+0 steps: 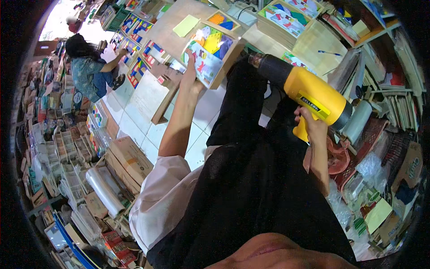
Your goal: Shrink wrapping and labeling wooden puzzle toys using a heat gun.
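Observation:
My left hand [192, 79] grips the near side of a shallow wooden box [229, 64], which holds colourful shaped pieces and a printed sheet under what looks like glossy clear film. The box is tilted above the floor at the worktable's near edge. In my right hand [313, 124] is the handle of a yellow heat gun [314, 92]. Its dark nozzle points left towards the box, with a gap between them. Just behind the held box, another wooden box [223, 21] with orange and blue pieces rests on the table, beside a pale yellow paper [185, 26].
A co-worker [88, 69] crouches at the upper left by trays of coloured blocks [137, 69]. Boxed sets [285, 20] are stacked at the upper right, near a blue pen [330, 52]. Cardboard boxes [129, 161] and a film roll [104, 191] lie on the left; a red plastic chair [339, 154] is at right.

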The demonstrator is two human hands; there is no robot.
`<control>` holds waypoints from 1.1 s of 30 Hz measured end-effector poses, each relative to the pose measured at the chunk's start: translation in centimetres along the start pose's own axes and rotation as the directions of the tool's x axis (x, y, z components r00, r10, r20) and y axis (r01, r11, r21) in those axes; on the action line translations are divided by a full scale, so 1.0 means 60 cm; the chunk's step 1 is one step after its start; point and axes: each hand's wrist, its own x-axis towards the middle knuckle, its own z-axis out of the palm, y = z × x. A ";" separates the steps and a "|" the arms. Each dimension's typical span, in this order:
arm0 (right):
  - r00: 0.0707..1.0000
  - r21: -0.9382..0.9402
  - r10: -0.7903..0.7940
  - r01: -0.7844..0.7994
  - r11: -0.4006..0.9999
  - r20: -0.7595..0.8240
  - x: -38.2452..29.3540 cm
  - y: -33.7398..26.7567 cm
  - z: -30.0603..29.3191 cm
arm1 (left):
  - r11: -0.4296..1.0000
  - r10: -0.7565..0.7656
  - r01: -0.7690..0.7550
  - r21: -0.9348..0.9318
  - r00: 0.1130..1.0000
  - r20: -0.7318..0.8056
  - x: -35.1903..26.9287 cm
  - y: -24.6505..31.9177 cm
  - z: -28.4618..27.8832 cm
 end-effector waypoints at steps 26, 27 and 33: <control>0.970 0.035 0.096 -0.106 0.994 0.221 0.016 -0.061 -0.051 | 0.346 -0.750 -0.202 0.916 0.526 0.400 0.005 0.103 0.003; 0.971 0.035 0.096 -0.106 0.994 0.221 0.020 -0.061 -0.048 | 0.321 -0.787 -0.178 0.930 0.496 0.366 0.001 0.102 0.010; 0.973 0.037 0.113 -0.123 0.992 0.202 0.022 -0.067 -0.045 | 0.306 -0.735 -0.182 0.934 0.579 0.353 -0.011 0.113 0.008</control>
